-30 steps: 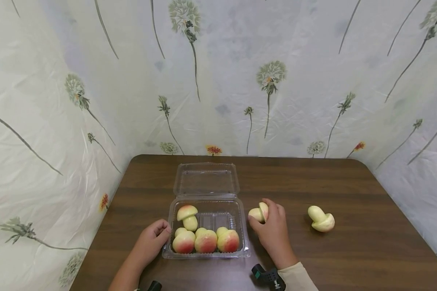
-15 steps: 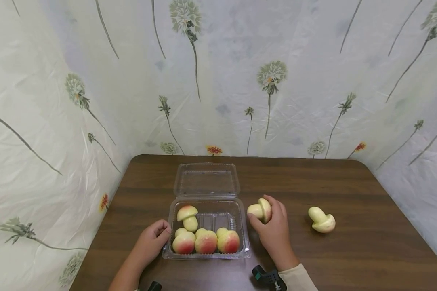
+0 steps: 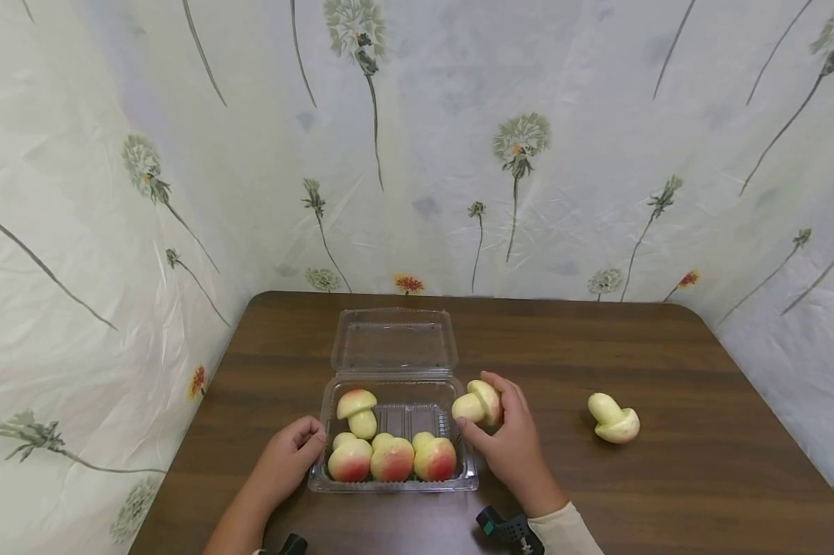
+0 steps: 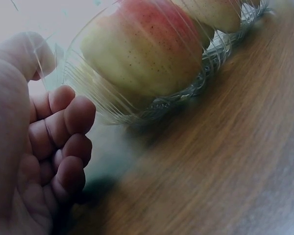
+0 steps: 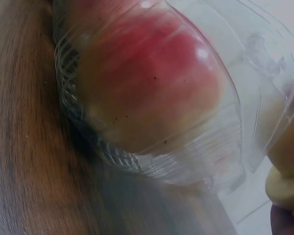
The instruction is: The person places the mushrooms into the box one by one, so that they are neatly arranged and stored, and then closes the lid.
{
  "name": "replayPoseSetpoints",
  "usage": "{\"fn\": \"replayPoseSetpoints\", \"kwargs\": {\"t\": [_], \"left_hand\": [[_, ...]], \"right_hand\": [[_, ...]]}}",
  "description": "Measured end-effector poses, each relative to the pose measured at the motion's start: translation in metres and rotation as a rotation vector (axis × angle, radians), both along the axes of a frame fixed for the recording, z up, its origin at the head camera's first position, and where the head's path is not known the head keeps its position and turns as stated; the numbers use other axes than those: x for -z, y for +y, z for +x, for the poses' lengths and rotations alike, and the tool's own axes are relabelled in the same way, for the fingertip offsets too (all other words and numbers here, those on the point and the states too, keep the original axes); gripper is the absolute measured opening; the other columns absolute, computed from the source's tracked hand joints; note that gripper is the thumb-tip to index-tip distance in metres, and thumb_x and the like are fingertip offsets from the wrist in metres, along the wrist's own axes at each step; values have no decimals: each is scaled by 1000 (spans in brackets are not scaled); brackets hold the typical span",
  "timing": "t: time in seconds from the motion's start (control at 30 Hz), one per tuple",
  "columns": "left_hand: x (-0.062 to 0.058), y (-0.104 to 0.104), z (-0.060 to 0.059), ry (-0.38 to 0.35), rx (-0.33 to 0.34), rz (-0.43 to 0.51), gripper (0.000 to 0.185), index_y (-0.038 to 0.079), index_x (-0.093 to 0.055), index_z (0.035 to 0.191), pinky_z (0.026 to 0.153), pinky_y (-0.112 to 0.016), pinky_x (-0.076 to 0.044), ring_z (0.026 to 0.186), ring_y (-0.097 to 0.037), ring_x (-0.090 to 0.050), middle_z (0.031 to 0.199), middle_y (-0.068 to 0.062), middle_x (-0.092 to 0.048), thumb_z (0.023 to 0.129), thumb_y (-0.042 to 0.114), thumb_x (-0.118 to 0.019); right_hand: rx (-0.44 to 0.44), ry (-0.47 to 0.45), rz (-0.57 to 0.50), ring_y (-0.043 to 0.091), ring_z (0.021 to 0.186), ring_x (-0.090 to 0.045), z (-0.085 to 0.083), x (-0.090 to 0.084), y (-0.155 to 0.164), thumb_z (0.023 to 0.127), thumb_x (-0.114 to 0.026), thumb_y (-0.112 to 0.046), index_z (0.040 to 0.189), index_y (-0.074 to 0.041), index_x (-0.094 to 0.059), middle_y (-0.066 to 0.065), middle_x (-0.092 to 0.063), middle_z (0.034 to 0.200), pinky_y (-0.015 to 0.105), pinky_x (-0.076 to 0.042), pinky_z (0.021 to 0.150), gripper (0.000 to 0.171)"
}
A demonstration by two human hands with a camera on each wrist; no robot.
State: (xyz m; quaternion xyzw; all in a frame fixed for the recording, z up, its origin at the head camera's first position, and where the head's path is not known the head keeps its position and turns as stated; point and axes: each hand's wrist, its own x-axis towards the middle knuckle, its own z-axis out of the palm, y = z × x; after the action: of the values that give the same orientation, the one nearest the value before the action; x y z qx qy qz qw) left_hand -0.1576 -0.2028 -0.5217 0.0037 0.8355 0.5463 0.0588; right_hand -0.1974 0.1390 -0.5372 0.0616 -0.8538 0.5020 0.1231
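Pinched between the thumb and the bent fingers of the right hand (image 3: pixel 517 447): one mushroom-shaped piece (image 3: pixel 479 402), pale yellow, with a pinkish cap on the right and the stem to the left. In the head view, at the right rim of a clear plastic box (image 3: pixel 393 487), with the stem overlapping this rim; touching or not, not possible to tell. At the left side of the box, the left hand (image 3: pixel 290 456), with curled fingers, holding the rim by thumb and forefinger. Inside the box, in the near row, three red-and-yellow pieces (image 3: pixel 392 461), side by side; behind the leftmost, a fourth piece (image 3: pixel 358 412), with its stem to the near side. Beyond the box, its hinged lid (image 3: pixel 395 343), open. Well apart on the right, on the brown table (image 3: pixel 528 331), another pale piece (image 3: pixel 614 420). Behind the table, a cloth (image 3: pixel 431 154) with dandelion print.
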Motion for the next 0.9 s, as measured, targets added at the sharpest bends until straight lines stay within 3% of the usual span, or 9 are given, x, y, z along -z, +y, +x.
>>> {"fn": "replayPoseSetpoints", "kwargs": {"t": [0.37,0.67,0.9], "left_hand": [[0,0,-1,4,0,-5,14,11,-58,82,60,-25,-42,58,-9,-48,64,1,-52,95,11,-55],[2,-1,-1,5,-6,-15,14,13,-58,81,60,-25,-41,57,-9,-47,63,1,-51,95,11,-55],[2,-1,-1,2,3,-13,14,12,-58,81,60,-25,-41,57,-9,-48,64,2,-52,95,12,-55]], "right_hand": [[-69,27,-4,12,113,-42,4,-4,-11,69,-86,-30,130,-26,-52,-3,-37,133,29,-43,88,71],[-102,19,-27,12,108,-44,7,-5,-22,69,-86,-29,130,-27,-52,-2,-38,129,30,-43,87,70],[-121,16,-30,15,107,-45,17,-29,-31,70,-85,-16,130,-17,-52,5,-39,129,26,-45,87,69]]}}
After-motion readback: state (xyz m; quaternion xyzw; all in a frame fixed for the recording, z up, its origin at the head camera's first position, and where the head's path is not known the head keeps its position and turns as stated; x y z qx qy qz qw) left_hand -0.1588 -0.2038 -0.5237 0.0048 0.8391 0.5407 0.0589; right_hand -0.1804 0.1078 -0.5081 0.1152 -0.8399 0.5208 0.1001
